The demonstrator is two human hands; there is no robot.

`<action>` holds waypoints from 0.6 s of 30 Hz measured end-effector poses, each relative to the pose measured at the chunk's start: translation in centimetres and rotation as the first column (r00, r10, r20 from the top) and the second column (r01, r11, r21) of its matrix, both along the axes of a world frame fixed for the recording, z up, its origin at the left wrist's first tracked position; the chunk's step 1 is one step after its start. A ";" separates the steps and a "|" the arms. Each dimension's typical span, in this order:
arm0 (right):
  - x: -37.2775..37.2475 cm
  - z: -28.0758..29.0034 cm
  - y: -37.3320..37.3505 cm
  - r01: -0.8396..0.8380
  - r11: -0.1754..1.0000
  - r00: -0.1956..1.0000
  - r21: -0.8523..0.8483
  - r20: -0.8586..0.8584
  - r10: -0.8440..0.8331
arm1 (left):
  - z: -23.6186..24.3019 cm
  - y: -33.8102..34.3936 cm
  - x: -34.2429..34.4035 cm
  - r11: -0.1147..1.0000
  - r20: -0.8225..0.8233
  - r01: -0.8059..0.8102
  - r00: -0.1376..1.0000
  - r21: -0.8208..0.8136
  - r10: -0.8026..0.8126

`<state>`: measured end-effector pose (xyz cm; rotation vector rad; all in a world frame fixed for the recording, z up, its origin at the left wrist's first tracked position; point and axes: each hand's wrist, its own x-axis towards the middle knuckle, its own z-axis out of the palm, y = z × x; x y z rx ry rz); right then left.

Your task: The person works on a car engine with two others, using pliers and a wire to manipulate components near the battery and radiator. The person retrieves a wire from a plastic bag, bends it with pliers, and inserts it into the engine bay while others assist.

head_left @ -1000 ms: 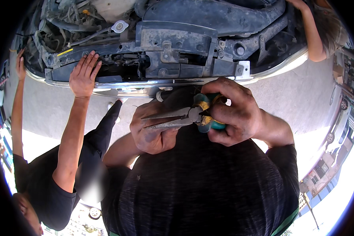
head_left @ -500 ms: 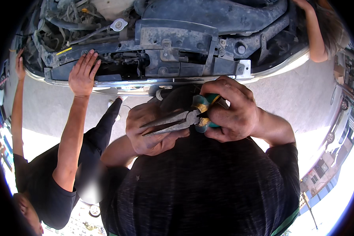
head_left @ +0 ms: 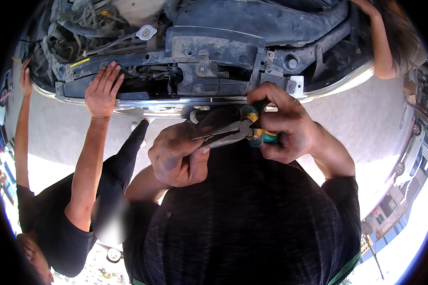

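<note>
Needle-nose pliers [head_left: 245, 128] with green and yellow handles are gripped in my right hand [head_left: 290, 126], its fingers wrapped round the handles. Their long grey jaws stand slightly apart and point left. At the jaw tips is my left hand [head_left: 178, 154], closed, thumb and fingers curled beside the metal. Whatever those fingers hold, if anything, is hidden or too small to make out. Both hands are in front of my dark shirt [head_left: 252, 213], just short of the car's front edge.
Ahead lies an uncovered car engine bay [head_left: 214, 47] with a silver radiator cap [head_left: 146, 32]. On the left, a co-worker's hand [head_left: 102, 90] rests on the front crossmember. Another person's arm [head_left: 384, 47] reaches in at the far right. Parked cars [head_left: 409, 152] stand beyond.
The pliers and my right hand have shifted slightly right. The jaws, earlier across the front of my left hand, now have their tips at its fingers. The co-worker's hand stays on the car.
</note>
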<state>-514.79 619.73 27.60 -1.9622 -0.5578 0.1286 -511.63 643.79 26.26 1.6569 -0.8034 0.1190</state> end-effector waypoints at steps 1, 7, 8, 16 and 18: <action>-0.1 -0.2 0.1 0.008 1.000 1.000 0.008 -0.003 -0.008 | 0.1 -0.1 0.0 1.000 0.009 -0.016 1.000 0.004 0.016; -0.3 -0.5 0.3 0.043 0.998 0.998 0.041 0.033 -0.044 | -0.7 -0.6 -0.3 0.991 0.111 -0.103 0.987 -0.085 0.112; -0.3 -0.5 0.3 0.045 0.998 0.998 0.047 0.030 -0.046 | -0.7 -0.6 -0.4 0.990 0.100 -0.104 0.988 -0.097 0.114; -0.8 -1.0 0.4 0.119 0.990 0.990 0.080 0.069 -0.124 | -1.0 -0.7 -0.3 0.979 0.050 -0.082 0.994 -0.188 0.093; -1.4 -1.5 1.0 0.202 0.970 0.979 0.137 0.002 -0.204 | -1.0 -0.8 -0.2 0.979 0.059 -0.093 0.993 -0.182 0.105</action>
